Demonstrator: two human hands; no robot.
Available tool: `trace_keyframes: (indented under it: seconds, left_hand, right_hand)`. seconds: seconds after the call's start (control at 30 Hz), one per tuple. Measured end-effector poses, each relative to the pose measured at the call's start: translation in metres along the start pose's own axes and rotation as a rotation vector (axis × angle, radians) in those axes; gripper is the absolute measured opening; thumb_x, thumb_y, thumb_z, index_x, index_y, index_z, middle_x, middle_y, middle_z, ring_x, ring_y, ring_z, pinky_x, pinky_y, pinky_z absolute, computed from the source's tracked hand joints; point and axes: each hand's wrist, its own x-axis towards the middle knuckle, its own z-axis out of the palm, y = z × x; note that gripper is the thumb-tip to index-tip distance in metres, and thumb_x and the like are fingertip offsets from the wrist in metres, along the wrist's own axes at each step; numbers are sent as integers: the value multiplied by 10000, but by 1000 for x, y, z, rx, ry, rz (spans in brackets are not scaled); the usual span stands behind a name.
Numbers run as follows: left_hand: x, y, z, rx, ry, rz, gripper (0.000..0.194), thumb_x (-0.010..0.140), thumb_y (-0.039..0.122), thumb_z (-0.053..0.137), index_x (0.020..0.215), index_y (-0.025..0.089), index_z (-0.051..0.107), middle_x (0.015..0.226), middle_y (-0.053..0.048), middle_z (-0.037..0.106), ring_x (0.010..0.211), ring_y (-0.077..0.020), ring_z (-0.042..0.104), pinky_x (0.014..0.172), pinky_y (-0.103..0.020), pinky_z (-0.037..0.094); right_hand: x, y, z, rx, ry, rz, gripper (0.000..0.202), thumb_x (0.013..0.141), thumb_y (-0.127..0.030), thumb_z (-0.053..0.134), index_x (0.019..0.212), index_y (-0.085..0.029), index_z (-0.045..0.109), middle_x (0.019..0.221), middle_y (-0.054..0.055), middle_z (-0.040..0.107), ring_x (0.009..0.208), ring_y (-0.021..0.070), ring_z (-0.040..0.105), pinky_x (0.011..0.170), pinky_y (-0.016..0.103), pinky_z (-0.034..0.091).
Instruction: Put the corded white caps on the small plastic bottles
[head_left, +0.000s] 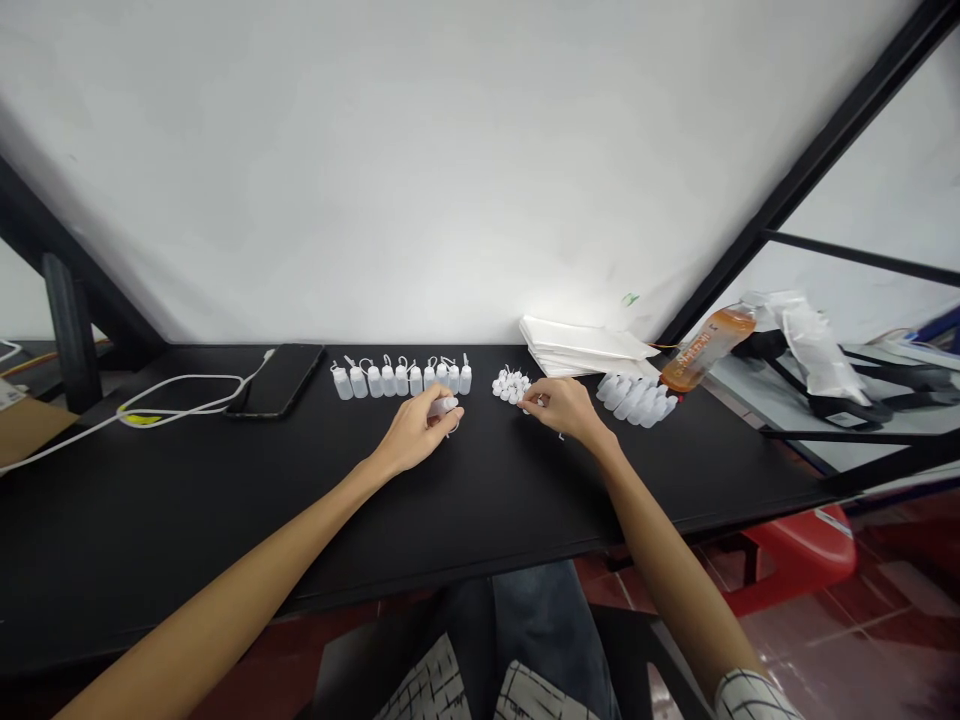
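My left hand (426, 424) is closed on a small white bottle (444, 405), held near the table's middle in front of a row of capped bottles (388, 378). A thin looped strap hangs below my left fingertips. My right hand (561, 405) is at the right edge of a pile of small white caps (508, 385), its fingertips pinched together; what they hold, if anything, is too small to make out. To its right, several uncapped bottles (636, 400) lie side by side on the black table (465, 500).
Behind the caps lies a stack of white sheets (585, 345). An orange drink bottle (705, 350) leans at the right. At the left are a black phone (277, 381), a white cable (187, 408) and cardboard (37, 425). A red stool (806, 550) stands below right.
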Motion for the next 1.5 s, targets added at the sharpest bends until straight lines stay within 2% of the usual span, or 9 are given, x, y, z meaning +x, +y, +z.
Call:
trace_keyframes:
  seconds: [0.13, 0.3, 0.57, 0.73, 0.83, 1.0, 1.13, 1.33, 1.5]
  left_hand:
    - [0, -1, 1, 22, 9, 19, 192, 868, 378, 527, 858, 193, 476, 628, 47, 473, 546, -106, 413, 566, -241, 344]
    - [1, 2, 0, 41, 3, 33, 168, 850, 345, 530, 814, 184, 496, 640, 38, 481, 544, -101, 423, 543, -230, 335]
    - [-1, 5, 0, 60, -13, 34, 148, 838, 313, 526, 783, 176, 515, 635, 34, 487, 543, -98, 419, 539, -223, 331]
    - [-1, 6, 0, 59, -22, 48, 138, 847, 301, 521, 825, 176, 574, 651, 29, 521, 547, -100, 426, 554, -228, 341]
    - [0, 4, 0, 18, -34, 63, 159, 848, 322, 536, 855, 174, 594, 639, 31, 490, 540, -98, 405, 550, -229, 336]
    - [0, 1, 0, -31, -52, 59, 221, 827, 388, 599, 879, 173, 595, 608, 49, 407, 528, -89, 347, 538, -228, 311]
    - [0, 4, -1, -57, -79, 54, 271, 856, 436, 568, 829, 166, 578, 618, 42, 397, 546, -90, 336, 545, -234, 295]
    - [-2, 8, -2, -112, -73, -30, 448, 918, 504, 439, 620, 171, 401, 570, 43, 280, 516, -88, 276, 506, -245, 233]
    - [-1, 3, -1, -246, -114, -33, 470, 939, 516, 332, 622, 176, 403, 618, 11, 376, 551, -109, 341, 508, -254, 285]
  right_hand:
    - [0, -8, 4, 71, -34, -92, 76, 778, -228, 679, 720, -201, 720, 724, 7, 707, 613, 125, 580, 604, 241, 345]
    - [-1, -16, 9, 169, -61, -123, 54, 760, -216, 686, 729, -202, 727, 713, 14, 704, 602, 125, 576, 612, 238, 370]
    - [-3, -21, 8, 570, -110, -38, 213, 769, -365, 674, 728, -164, 732, 535, -2, 606, 480, 107, 494, 497, 225, 361]
    - [-2, -24, 10, 513, -121, -64, 126, 757, -288, 681, 715, -173, 715, 573, -3, 634, 511, 106, 533, 537, 220, 390]
    - [-2, -25, 13, 443, -154, -91, 53, 758, -214, 671, 747, -180, 710, 638, -8, 674, 524, 95, 549, 581, 216, 403]
    - [-2, -25, 16, 321, -186, -123, 100, 783, -195, 657, 872, -189, 701, 659, -21, 676, 553, 103, 564, 631, 227, 401]
    - [-2, -27, 15, 250, -193, -118, 81, 778, -183, 659, 850, -186, 697, 669, -13, 672, 587, 116, 576, 640, 233, 393]
    - [-3, -30, 11, 414, -97, -112, 92, 803, -219, 624, 850, -176, 690, 669, -7, 663, 551, 108, 557, 630, 236, 411]
    - [-4, -31, 10, 526, -33, -90, 117, 799, -255, 627, 856, -172, 687, 634, -7, 646, 545, 113, 562, 606, 235, 425]
